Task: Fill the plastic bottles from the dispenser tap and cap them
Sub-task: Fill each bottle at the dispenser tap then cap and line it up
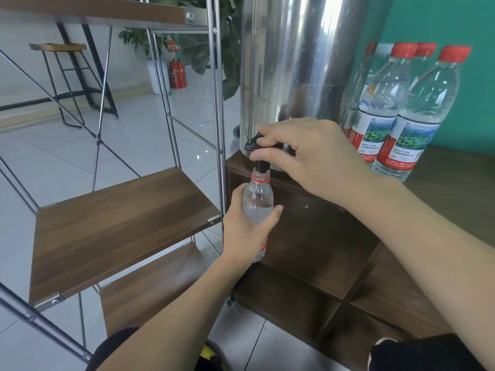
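My left hand (245, 231) grips an uncapped clear plastic bottle (257, 200) upright, its red-ringed neck directly under the black tap spout (260, 165). Water stands high in the bottle's shoulder. My right hand (308, 153) is curled round the black tap lever (253, 143) at the foot of the tall steel dispenser (292, 62). To the right of the dispenser, several full bottles with red caps (417, 116) stand on the wooden cabinet top (455, 167).
The cabinet (321, 250) has open cubbies below the tap. A metal-framed shelf with wooden boards (120, 223) stands close on the left. White tiled floor (67, 156), a stool, fire extinguishers and a plant lie behind.
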Available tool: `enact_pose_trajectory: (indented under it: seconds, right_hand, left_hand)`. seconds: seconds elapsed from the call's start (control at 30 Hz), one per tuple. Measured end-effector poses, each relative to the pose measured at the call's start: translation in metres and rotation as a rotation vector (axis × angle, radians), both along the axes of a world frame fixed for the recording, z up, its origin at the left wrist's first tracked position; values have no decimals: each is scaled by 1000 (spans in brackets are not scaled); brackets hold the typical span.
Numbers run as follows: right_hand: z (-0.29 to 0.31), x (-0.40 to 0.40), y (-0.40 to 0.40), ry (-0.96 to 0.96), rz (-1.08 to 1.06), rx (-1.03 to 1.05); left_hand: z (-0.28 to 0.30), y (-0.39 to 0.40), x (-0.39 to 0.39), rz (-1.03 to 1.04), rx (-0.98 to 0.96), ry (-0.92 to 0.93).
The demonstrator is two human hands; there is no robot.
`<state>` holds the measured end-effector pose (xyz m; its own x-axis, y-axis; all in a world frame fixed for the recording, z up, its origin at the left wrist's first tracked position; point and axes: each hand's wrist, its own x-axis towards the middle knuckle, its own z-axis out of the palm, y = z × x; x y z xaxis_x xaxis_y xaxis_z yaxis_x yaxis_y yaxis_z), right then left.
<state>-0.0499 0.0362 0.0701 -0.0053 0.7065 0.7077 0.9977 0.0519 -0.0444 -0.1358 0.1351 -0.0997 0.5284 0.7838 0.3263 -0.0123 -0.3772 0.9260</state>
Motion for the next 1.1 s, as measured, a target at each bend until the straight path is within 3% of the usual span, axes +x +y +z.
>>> enact_pose_trajectory:
  seconds: [0.3,0.57,0.67,0.9,1.1]
  right_hand:
    - [0,5,6,-5,-48,25]
    - [11,6,13,162,-81,59]
    - [14,8,18,326,-114,42]
    - [-9,16,-4,480,-117,123]
    - [-45,40,-38,399,-385,92]
  left_hand:
    - [0,-1,0,-2,-7,-9]
    - [2,-1,-1,-6,-9,-22]
    - [3,-1,0,-11,-8,-17]
    - [3,-1,-2,-9,0,-21]
    - [3,-3,-3,-3,-1,-18]
